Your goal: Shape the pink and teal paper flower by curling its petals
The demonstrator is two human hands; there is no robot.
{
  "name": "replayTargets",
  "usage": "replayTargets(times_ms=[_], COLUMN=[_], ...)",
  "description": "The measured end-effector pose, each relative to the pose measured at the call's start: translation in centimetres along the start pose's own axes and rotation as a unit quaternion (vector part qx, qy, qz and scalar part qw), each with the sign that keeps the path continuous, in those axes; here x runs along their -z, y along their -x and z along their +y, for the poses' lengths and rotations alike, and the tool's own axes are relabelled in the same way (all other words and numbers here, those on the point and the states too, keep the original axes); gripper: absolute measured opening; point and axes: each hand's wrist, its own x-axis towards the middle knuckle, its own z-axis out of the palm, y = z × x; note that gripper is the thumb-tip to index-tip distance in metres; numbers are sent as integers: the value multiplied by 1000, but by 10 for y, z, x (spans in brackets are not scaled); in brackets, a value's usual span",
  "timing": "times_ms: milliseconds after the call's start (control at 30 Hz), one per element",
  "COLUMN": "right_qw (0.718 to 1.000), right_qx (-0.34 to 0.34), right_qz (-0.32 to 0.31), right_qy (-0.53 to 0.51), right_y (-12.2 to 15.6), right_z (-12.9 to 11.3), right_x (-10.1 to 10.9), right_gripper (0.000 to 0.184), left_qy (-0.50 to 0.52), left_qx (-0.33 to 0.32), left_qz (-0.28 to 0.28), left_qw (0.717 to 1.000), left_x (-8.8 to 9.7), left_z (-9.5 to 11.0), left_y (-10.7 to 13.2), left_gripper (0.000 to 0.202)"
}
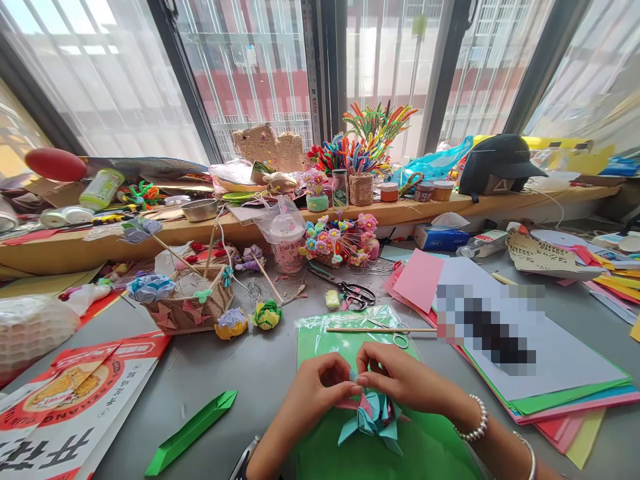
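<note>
Low in the centre of the head view, my left hand point(326, 381) and my right hand point(395, 373) meet, thumbs and fingertips pinched on the upper edge of a folded paper flower point(375, 419). Its petals are light blue with some pink paper among them, and pointed ends spread out below my fingers. Under it is a green sheet point(345, 447) in a clear plastic sleeve. Just beyond my hands a thin wooden stick point(375, 330) lies across the sleeve, beside small scissors point(400, 340). The exact pinch point is partly hidden by my fingertips.
A folded green paper strip point(193, 433) lies left. Behind stand a cardboard basket point(185, 310) with paper flowers, black-handled scissors point(357, 295) and a lidded cup point(287, 247). Stacked coloured paper point(565, 360) sits right. A wooden ledge point(250, 230) crowded with craft supplies runs below the windows.
</note>
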Motion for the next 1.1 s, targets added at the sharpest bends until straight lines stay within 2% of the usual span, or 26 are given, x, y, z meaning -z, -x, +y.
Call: replayTargets(times_ms=[200,300,533,833,1100], right_qw=[1000,999,999,998,996], right_qx=[7,5,-9,-13,-11], right_qz=[0,14,43,43,49], right_qy=[-25,-33,-31,-36,-71], right_y=[-1,-2,-4,-3,-4], right_z=[2,1,1,1,1], right_x=[2,3,4,4,4], right_gripper=[11,12,12,13,18], left_qy=[65,79,-16,-91,-124], left_qx=[6,-16,-71,-98,-167], left_qz=[-22,-7,29,49,90], left_qw=[998,997,997,990,974], left_x=[2,3,3,1,1], left_z=[1,1,4,10,10], left_y=[-2,-2,-1,4,8], left_gripper=[30,29,16,13,12])
